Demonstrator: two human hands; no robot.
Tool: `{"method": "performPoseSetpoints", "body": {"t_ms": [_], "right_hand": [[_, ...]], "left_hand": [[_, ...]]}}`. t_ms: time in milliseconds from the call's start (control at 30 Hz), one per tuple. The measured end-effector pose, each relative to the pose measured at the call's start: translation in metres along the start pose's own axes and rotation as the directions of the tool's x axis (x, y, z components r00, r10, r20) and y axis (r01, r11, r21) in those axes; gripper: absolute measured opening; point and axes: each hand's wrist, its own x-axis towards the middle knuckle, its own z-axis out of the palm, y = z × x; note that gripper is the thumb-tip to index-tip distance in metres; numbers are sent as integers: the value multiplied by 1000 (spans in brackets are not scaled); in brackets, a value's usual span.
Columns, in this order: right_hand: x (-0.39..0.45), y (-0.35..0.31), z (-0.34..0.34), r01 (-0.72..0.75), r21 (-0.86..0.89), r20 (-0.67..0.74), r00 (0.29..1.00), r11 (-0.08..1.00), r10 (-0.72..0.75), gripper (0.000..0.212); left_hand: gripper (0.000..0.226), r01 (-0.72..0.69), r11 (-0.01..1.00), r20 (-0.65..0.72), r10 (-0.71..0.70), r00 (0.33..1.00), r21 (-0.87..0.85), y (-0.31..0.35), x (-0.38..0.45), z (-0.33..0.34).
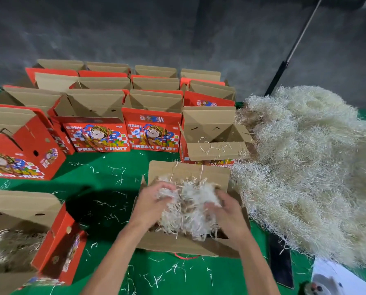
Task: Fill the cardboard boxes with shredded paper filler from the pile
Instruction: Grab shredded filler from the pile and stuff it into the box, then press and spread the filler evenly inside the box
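An open cardboard box (188,173) stands in front of me on the green table, holding a clump of pale shredded paper (188,211). My left hand (152,201) grips the clump on its left side. My right hand (226,211) grips it on the right, fingers curled into the shreds. Both hands are over the box opening. The big pile of shredded paper (305,167) lies to the right of the box, touching its side.
Several open red fruit boxes (152,133) stand in rows at the back and left. A red box with filler inside (56,248) sits at the near left. Loose shreds litter the green table (105,188). A white sheet (337,279) lies at the near right.
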Motion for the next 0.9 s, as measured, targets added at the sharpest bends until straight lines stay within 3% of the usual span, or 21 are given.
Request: {"method": "performPoseSetpoints", "body": {"t_ms": [100, 167, 267, 300, 367, 433, 467, 533, 567, 600, 700, 733, 800, 833, 900], "right_hand": [[-2, 11, -30, -32, 11, -308, 951, 999, 34, 71], [-3, 8, -21, -54, 0, -236, 970, 999, 53, 80], [-5, -2, 6, -70, -25, 55, 996, 997, 71, 86], [-3, -2, 4, -42, -11, 52, 998, 999, 42, 79], [2, 4, -8, -3, -36, -113, 994, 999, -2, 58], [9, 12, -20, -49, -20, -222, 974, 999, 43, 43], [11, 12, -20, -74, 35, -194, 978, 997, 79, 36], [14, 7, -11, -121, 90, -4, 993, 989, 122, 25], [16, 4, -6, -99, 61, 45, 994, 993, 96, 19], [20, 2, -3, -40, 25, 9, 999, 999, 40, 10], [39, 0, -12, 150, -217, -312, 925, 965, -214, 19], [44, 0, -16, 150, -279, -302, 924, 949, -235, 16], [54, 2, -14, 80, -352, -14, 996, 933, -90, 12], [56, 6, -7, 42, -433, 170, 985, 901, 36, 15], [58, 16, 7, 101, -665, 404, 882, 740, 243, 20]], "left_hand": [[48, 36, 992, -210, -10, 978, 120, -12, 9, -25], [44, 50, 976, -115, -26, 993, 210, -12, 9, -14], [40, -18, 959, 154, -27, 988, 284, -13, 7, 12], [41, -17, 952, 141, -27, 990, 305, -15, 8, 12], [38, 4, 935, 9, -8, 1000, 355, -17, 11, 0], [34, 46, 924, -68, -22, 997, 381, -21, 14, -10], [33, 75, 923, -60, -56, 997, 377, -22, 15, -10], [32, 124, 923, 9, -137, 991, 364, -20, 19, 1], [31, 125, 921, 39, -150, 988, 368, -18, 20, 8], [29, 101, 921, 54, -131, 990, 376, -14, 22, 16], [24, 7, 940, 68, -32, 997, 340, -6, 37, 30], [23, 9, 944, 116, -50, 992, 330, -4, 43, 30], [25, 38, 920, 325, -176, 929, 391, -3, 53, 30], [30, 26, 878, 427, -258, 867, 478, -7, 56, 31], [41, -61, 748, 541, -418, 730, 660, -23, 55, 37]]}}
